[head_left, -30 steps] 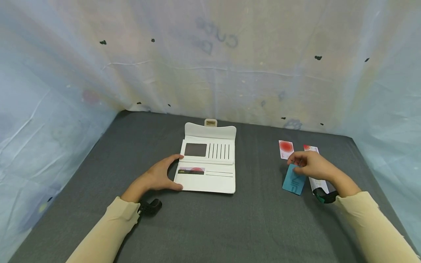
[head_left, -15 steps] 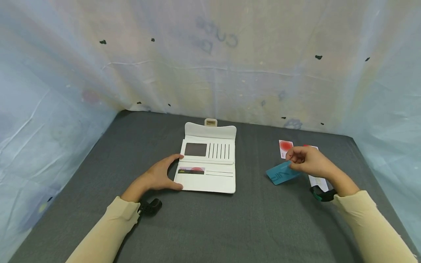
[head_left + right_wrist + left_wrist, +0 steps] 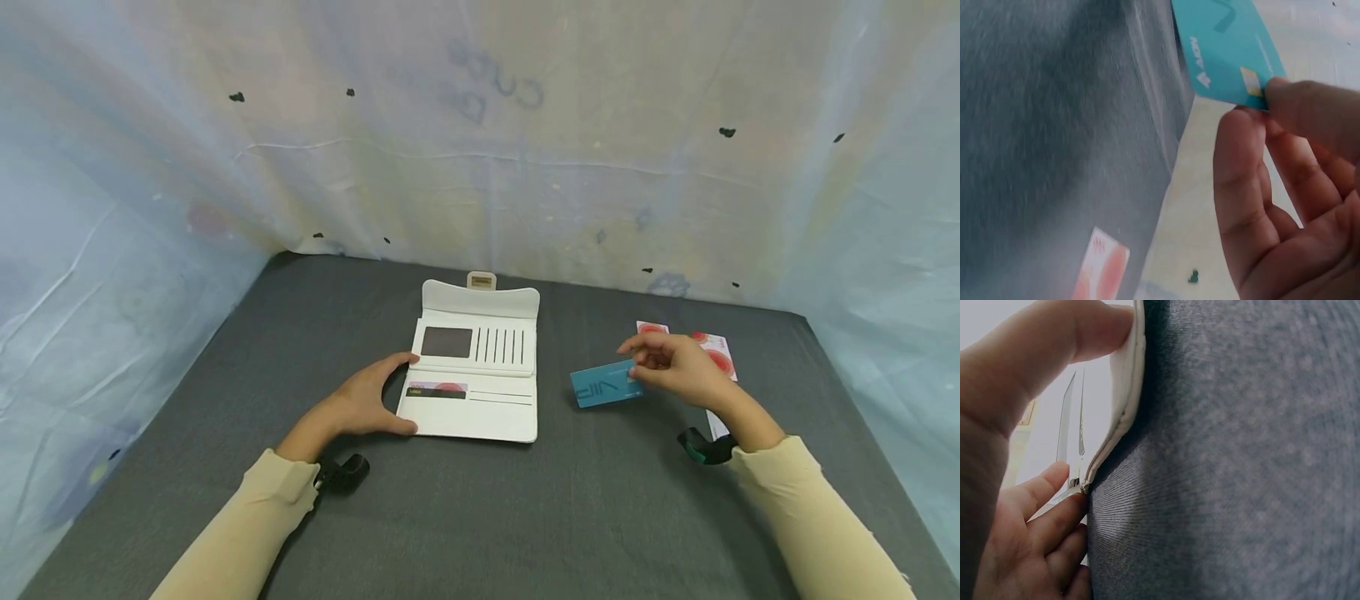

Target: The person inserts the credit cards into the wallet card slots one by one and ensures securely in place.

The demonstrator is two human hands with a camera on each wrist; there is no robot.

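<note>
A white wallet (image 3: 465, 423) lies unfolded on the dark cloth, its clasp flap pointing to the far side. My left hand (image 3: 354, 402) rests at its left edge, thumb on the near corner and index fingertip by the fold. In the left wrist view, the thumb presses the wallet's stitched edge. One pink-and-black card (image 3: 437, 390) sits in a lower slot. To the right, my right hand (image 3: 678, 367) pinches a blue VIP card (image 3: 598, 385) by its chip end, between thumb and fingers. The right wrist view shows the card's gold chip beside the thumb.
A red-and-white card (image 3: 652, 327) lies behind my right hand. Another red-and-white card (image 3: 717, 354) and a white piece (image 3: 716, 425) lie to its right, partly hidden by the hand and wrist. A pale curtain (image 3: 480, 192) hangs behind the table.
My right hand has moved left with the blue VIP card, which has turned from steeply slanted to nearly level, pointing left. My left hand and the wallet have stayed put.
</note>
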